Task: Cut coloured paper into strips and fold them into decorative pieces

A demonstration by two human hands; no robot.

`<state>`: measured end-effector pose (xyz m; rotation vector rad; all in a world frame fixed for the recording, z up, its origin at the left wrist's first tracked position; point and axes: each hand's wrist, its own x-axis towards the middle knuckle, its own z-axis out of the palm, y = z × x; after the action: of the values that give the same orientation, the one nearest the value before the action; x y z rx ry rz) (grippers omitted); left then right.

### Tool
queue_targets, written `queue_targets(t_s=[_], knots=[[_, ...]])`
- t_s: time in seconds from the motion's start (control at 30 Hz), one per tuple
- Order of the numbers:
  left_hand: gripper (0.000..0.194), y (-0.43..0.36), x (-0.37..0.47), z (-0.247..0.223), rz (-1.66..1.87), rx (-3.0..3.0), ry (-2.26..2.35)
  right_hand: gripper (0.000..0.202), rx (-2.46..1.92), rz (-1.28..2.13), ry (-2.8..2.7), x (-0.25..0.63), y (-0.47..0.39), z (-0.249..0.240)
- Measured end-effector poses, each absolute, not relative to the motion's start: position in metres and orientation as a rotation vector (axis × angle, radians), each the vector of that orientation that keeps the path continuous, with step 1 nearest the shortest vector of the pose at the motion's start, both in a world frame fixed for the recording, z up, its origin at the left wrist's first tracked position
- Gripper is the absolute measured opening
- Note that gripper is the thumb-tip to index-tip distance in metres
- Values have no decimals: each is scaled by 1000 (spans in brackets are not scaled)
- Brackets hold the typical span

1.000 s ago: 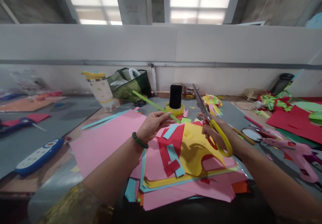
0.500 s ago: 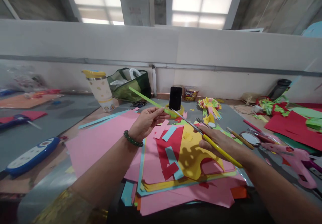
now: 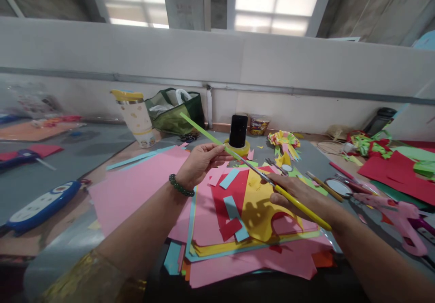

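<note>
My left hand (image 3: 206,163), with a green bead bracelet (image 3: 181,186) at its wrist, pinches a narrow light-green paper strip (image 3: 200,129) that slants up to the left. My right hand (image 3: 296,192) is closed on scissors (image 3: 301,207) with yellow handles. Their thin metal blades reach toward the strip's lower end, by my left fingertips; whether they touch the paper I cannot tell. Under both hands lies a stack of coloured paper (image 3: 204,230), with a yellow cut sheet (image 3: 258,221), a red piece (image 3: 220,203) and light-blue strips (image 3: 233,207) on top.
Behind stand a phone (image 3: 238,130), a snack cup (image 3: 258,125), a green bag (image 3: 183,117) and a tumbler (image 3: 136,119). A paper-strip flower (image 3: 283,140) lies beyond my right hand. To the right are a pink glue gun (image 3: 397,212) and red paper (image 3: 397,176); a power strip (image 3: 44,207) is left.
The strip's upper end has moved slightly right and up. The scissor blades now lie lower, and my right hand has shifted slightly right. Both hands keep their holds.
</note>
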<state>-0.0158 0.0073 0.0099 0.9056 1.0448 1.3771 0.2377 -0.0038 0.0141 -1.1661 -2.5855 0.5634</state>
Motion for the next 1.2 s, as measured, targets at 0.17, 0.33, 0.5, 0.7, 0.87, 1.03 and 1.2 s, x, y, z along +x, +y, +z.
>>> queue_targets(t_s=[0.17,0.33,0.5,0.7,0.87,1.03,1.2], knots=[[22,6,-14,12,1375,896,1068,59,-1142,554,-2593,238,-3,13],[23,5,-13,13,1368,896,1088,57,-1145,563,-2594,239,-1,10],[21,5,-14,12,1363,923,1083,57,-1136,590,-2578,240,2,7],[25,4,-13,13,1362,897,1075,60,-1183,617,-2557,240,2,6],[24,3,-13,14,1362,890,1097,60,-1204,626,-2535,241,2,5],[24,4,-13,13,1356,901,1087,62,-1228,620,-2527,241,1,6],[16,3,-15,12,1330,949,1077,69,-1307,594,-2588,236,-3,15]])
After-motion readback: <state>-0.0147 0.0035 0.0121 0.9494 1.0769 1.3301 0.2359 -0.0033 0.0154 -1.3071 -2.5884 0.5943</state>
